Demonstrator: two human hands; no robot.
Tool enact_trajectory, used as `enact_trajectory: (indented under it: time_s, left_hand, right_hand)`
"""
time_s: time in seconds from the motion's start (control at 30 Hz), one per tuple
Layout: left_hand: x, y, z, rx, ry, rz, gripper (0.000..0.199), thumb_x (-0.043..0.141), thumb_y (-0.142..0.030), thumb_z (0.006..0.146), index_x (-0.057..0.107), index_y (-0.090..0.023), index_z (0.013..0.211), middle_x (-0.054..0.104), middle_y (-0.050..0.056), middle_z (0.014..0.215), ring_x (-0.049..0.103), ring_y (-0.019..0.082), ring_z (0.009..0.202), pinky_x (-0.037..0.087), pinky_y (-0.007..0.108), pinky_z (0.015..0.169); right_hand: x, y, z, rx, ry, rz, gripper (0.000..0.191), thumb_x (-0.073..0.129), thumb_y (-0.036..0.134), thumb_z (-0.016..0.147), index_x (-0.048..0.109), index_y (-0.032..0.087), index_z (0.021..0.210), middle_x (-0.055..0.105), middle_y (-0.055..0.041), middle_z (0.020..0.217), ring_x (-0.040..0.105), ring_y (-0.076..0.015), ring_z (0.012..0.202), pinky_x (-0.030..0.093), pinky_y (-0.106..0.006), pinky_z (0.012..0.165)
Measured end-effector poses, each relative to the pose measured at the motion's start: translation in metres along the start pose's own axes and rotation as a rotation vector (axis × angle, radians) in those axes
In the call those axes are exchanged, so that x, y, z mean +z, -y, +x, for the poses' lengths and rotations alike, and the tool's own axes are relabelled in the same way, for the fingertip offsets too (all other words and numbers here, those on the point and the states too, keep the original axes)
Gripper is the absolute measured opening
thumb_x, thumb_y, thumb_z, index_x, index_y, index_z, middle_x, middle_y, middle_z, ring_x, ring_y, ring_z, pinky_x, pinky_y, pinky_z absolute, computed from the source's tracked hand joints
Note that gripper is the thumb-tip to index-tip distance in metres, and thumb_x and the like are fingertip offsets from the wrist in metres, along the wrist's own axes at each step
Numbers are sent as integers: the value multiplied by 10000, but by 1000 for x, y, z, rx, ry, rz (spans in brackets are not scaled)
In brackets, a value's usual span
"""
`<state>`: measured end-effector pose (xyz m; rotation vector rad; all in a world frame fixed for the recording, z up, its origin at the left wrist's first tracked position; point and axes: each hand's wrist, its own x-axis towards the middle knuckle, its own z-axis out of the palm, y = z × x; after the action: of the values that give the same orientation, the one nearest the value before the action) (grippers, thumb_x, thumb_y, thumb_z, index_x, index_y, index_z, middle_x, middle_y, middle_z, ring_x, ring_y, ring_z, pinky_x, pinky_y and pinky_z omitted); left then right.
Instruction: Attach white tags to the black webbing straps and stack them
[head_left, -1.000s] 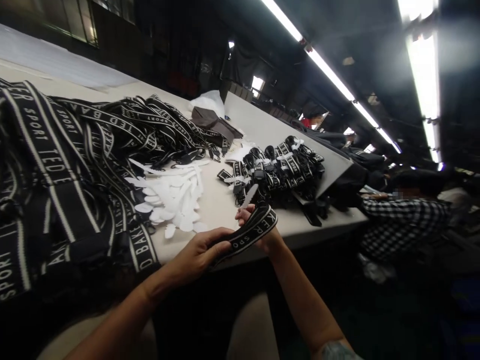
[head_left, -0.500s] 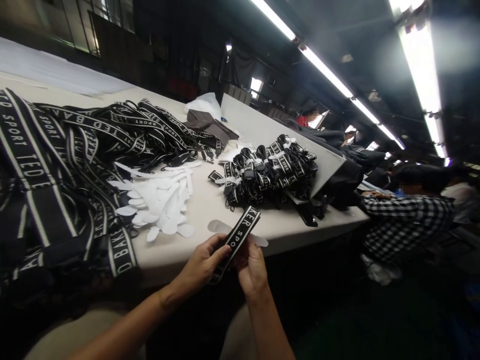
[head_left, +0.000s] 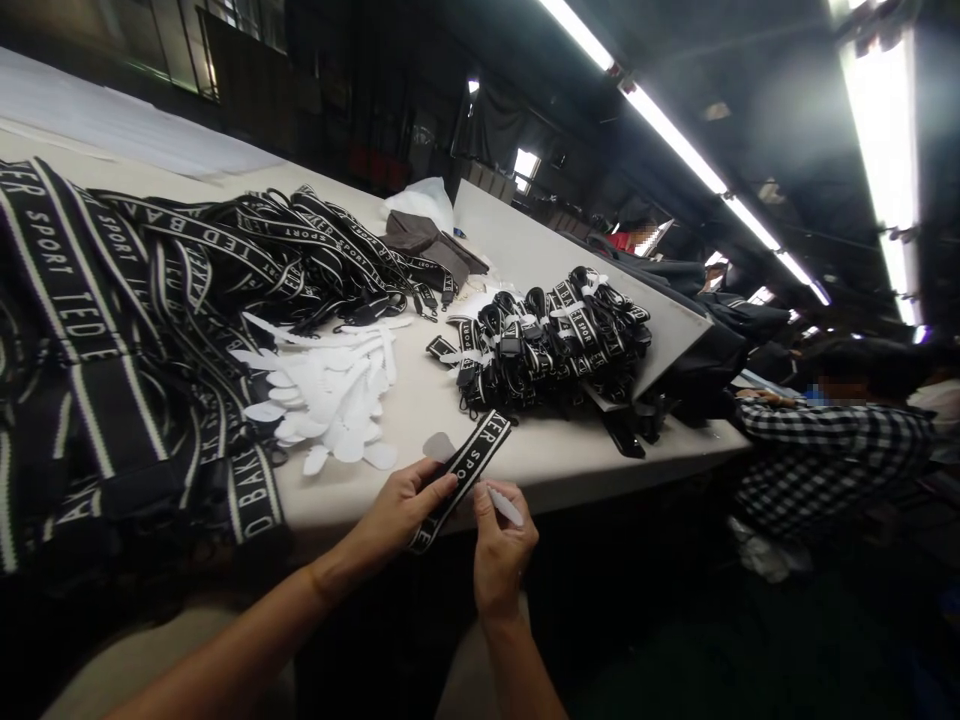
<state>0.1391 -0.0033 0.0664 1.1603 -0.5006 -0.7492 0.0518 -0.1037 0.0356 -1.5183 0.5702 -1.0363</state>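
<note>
A folded black strap with white edges and lettering [head_left: 472,455] is pinched in my left hand [head_left: 401,510], just off the table's front edge. My right hand [head_left: 504,550] is closed on one end of a white paper strip [head_left: 506,505], right beside the strap. The strip's other rounded end [head_left: 438,446] shows beyond the strap, above my left fingers; its middle is hidden behind the strap. Loose white strips [head_left: 330,395] lie heaped on the table to the left. Bundled straps with white bands round them [head_left: 555,340] sit beyond my hands.
A large pile of loose lettered straps [head_left: 225,250] covers the left of the table [head_left: 420,400] and hangs over its edge. Behind lie dark folded cloth [head_left: 427,245] and a white bag [head_left: 424,200]. A person in a checked shirt [head_left: 832,460] is at the right.
My right hand has turned and brought its end of the white strip round toward me, in front of the strap. The view has shifted slightly, moving the table things to the right.
</note>
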Motion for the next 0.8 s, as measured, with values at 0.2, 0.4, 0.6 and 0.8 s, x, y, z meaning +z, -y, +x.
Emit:
enact_trajectory:
  time_s: [0.2,0.4,0.6,0.8]
  left_hand:
    - [-7,3,0,19,67,235,357,633,-457,831,670,-123,954,653,21,798,563,153,696,458,229,606]
    - [-1,17,-7,-24,203,346,334,573,-447,871,685,-137,926,670,15,783,567,169,695,457,242,628]
    - [26,54,-23,-59,432,375,333,568,-409,882,700,-141,1029,714,50,1032,618,240,951,475,307,868]
    - [55,89,-55,-300,559,312,420,561,-473,877,660,-150,1126,707,59,977,626,206,810,500,296,753]
  right_hand:
    - [-16,6,4,23,209,-88,229,723,365,801,718,191,949,710,-53,878,654,-204,798,542,-331,760]
    - [-57,4,-5,256,463,61,321,792,368,742,703,190,994,710,-44,831,687,-198,745,579,-335,715]
    - [-109,7,-25,-350,380,-551,107,657,275,886,738,220,841,675,-88,1006,624,-220,902,525,-368,811]
    - [-155,1,-56,-248,532,-550,122,578,268,948,677,221,894,673,-57,1188,552,-231,1206,176,-525,1169]
